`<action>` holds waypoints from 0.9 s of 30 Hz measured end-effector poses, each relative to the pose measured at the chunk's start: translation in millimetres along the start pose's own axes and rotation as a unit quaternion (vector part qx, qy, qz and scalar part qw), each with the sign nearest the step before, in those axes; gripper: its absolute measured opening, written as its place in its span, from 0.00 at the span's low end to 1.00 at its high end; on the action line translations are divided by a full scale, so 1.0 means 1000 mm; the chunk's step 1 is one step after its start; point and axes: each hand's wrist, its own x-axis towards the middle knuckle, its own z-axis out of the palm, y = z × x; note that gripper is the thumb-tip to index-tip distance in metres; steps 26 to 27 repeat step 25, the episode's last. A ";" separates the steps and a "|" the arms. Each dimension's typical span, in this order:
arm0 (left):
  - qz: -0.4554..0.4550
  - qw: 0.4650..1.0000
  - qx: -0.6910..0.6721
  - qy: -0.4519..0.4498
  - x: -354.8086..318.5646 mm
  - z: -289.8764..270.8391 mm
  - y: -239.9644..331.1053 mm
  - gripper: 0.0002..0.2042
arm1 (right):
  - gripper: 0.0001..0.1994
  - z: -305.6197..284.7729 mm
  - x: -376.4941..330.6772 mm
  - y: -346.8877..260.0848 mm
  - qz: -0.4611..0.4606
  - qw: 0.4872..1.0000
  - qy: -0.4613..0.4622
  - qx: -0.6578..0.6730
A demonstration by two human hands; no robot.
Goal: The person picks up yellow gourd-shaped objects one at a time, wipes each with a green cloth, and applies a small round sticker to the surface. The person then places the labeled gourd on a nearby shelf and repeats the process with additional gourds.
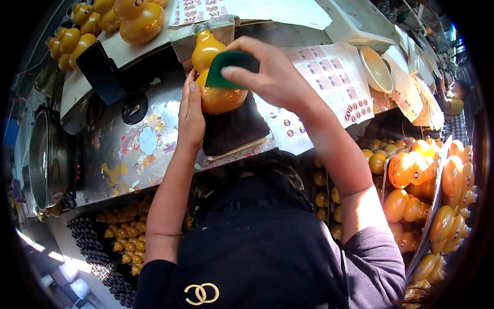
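Observation:
A glossy yellow-orange gourd-shaped bottle lies on the worktable, its neck against a folded grey cloth and its wide end over a dark pad. My left hand rests along the bottle's left side, fingers stretched out and steadying it. In my right hand is a green flat scraper, pinched between thumb and fingers. The scraper lies against the bottle's waist and lower bulb, covering part of it. Just right of the bottle spread sheets of printed stickers, some of them small and round.
Left of me stand a dark phone on a round base and a metal pan. More gourd bottles stand at the back left. A cream bowl and white tray sit at right. Boxed gourds fill the lower right.

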 end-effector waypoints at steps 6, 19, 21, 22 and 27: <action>0.000 1.000 0.002 -0.003 0.008 -0.001 0.008 0.27 | 0.15 0.006 0.003 0.021 0.034 0.992 0.113 0.033; -0.007 1.000 -0.001 0.009 0.018 0.004 0.005 0.26 | 0.18 0.014 -0.014 0.060 0.088 0.975 0.109 0.173; -0.007 1.000 0.012 0.011 0.018 0.005 0.008 0.26 | 0.19 0.016 -0.018 0.055 0.087 0.976 0.176 0.093; -0.014 1.000 0.016 0.011 0.018 0.004 0.007 0.26 | 0.19 0.018 -0.022 0.051 0.089 0.973 0.208 0.051; -0.031 0.999 0.026 0.013 0.020 -0.001 0.005 0.27 | 0.20 0.033 -0.034 0.038 0.103 0.939 0.279 0.173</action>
